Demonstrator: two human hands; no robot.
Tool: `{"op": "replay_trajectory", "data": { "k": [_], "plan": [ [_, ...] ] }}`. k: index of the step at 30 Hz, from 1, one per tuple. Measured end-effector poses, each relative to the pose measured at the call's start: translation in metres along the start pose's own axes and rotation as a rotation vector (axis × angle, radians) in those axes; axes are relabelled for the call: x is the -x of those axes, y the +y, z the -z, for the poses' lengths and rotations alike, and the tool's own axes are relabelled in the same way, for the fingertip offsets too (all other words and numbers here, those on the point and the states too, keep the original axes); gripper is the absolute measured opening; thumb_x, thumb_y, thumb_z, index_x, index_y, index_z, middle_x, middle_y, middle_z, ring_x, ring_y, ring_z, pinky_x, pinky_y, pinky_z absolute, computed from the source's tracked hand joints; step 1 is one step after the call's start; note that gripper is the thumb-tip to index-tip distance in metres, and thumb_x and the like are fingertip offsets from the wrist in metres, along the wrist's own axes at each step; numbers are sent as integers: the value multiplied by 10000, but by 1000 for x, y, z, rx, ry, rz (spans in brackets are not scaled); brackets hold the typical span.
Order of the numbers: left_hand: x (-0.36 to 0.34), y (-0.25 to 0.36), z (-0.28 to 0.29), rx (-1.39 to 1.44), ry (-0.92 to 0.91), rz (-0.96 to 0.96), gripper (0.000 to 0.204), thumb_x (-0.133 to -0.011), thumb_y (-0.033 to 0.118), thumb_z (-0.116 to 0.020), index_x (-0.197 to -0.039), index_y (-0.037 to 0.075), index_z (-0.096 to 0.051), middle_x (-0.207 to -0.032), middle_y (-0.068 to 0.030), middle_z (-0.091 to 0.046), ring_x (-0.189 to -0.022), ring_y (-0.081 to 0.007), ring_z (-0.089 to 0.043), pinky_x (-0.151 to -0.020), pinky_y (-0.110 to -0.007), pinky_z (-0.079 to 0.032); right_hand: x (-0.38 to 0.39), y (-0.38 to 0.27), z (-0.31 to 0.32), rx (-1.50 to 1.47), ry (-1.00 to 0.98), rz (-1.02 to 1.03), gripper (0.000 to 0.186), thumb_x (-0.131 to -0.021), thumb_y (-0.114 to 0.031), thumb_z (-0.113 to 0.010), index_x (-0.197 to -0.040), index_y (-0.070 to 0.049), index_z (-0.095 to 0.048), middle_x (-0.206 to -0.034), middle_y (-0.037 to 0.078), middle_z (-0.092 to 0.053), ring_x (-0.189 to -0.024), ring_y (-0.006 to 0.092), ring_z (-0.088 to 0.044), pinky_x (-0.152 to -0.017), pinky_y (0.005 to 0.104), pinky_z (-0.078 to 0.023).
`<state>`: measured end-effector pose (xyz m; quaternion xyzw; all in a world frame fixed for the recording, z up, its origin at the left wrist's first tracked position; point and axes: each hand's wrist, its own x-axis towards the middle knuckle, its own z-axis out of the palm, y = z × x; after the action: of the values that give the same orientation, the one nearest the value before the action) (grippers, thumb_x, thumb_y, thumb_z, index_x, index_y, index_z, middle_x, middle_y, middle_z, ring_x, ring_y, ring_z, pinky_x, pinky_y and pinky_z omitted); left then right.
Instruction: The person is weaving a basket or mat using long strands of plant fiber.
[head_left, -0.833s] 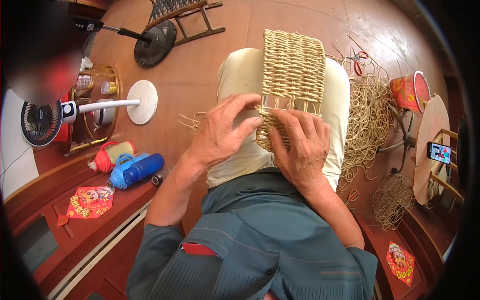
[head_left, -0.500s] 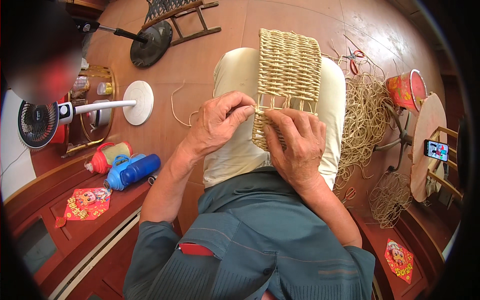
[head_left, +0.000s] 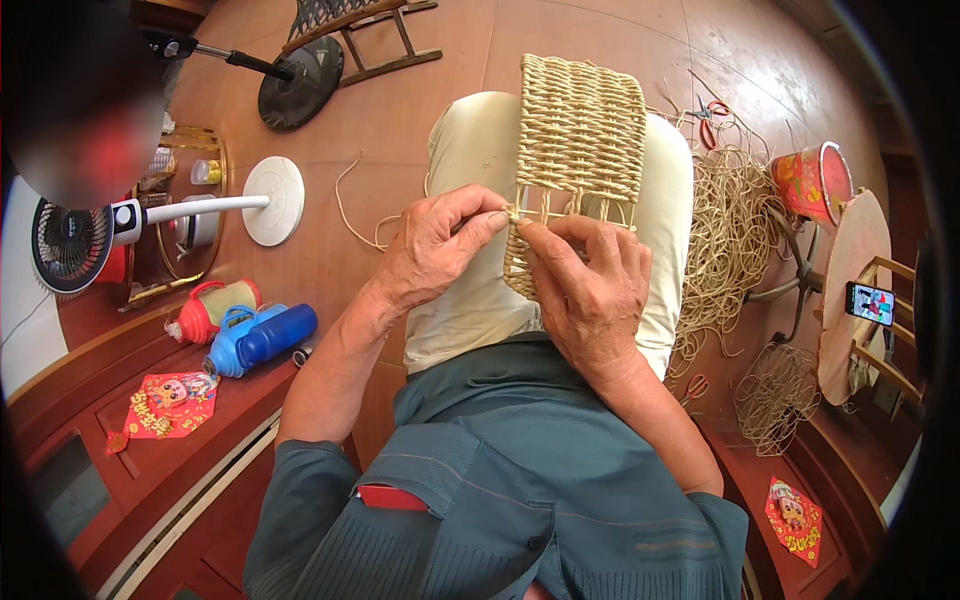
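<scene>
A woven straw-coloured panel (head_left: 582, 125) of twisted cord lies across my lap, on pale trousers. Its far part is densely woven; a narrow gap with bare upright cords crosses it close to my hands, and a nearer woven part is partly covered by my right hand. My left hand (head_left: 440, 240) pinches a cord at the panel's left edge between thumb and forefinger. My right hand (head_left: 590, 275) rests over the nearer woven part, its thumb and forefinger closed on the cord close to my left fingertips. Exactly how the cord runs between the fingers is hidden.
Right of my legs lies a heap of loose cord (head_left: 735, 240), with red-handled pliers (head_left: 712, 122) at its far end and orange-handled scissors (head_left: 697, 387) nearer. A red bucket (head_left: 812, 183) stands beyond. At left are a fan (head_left: 75, 245) and a blue bottle (head_left: 280, 335).
My right thumb and forefinger have shifted slightly left, closer to the left fingertips at the panel's edge. My left hand keeps its pinch nearly in place.
</scene>
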<state>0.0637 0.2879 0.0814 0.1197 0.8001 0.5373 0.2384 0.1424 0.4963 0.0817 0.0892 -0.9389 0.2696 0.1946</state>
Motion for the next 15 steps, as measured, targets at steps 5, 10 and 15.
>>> {"op": "replay_trajectory", "data": {
  "k": [5, 10, 15],
  "plan": [
    [0, 1, 1, -41, -1, -31, 186, -1071, 157, -676, -1105, -13, -741, -892, 28, -667, -843, -49, -558, -750, -253, -477, -2, -1, 4, -5, -54, -1, 353, -895, -139, -809, -1228, -253, -786, -1127, -48, -666, -1026, 193, -628, -910, 398, -423],
    [-6, 2, 7, -60, -52, 32, 174, -1057, 149, -668, -1061, -13, -731, -861, 31, -649, -817, -45, -542, -720, -262, -468, -1, -6, 1, 9, -90, 63, 396, -872, -93, -784, -1238, -245, -771, -1138, -33, -655, -1033, 202, -616, -910, 399, -421],
    [-4, 20, 12, -183, -67, 39, 181, -1055, 163, -664, -1058, -6, -730, -801, 1, -642, -768, -67, -553, -696, -286, -474, 3, -2, -8, -50, -2, 9, 392, -865, -82, -780, -1224, -238, -772, -1139, -43, -648, -1034, 195, -614, -895, 390, -423]
  ]
}}
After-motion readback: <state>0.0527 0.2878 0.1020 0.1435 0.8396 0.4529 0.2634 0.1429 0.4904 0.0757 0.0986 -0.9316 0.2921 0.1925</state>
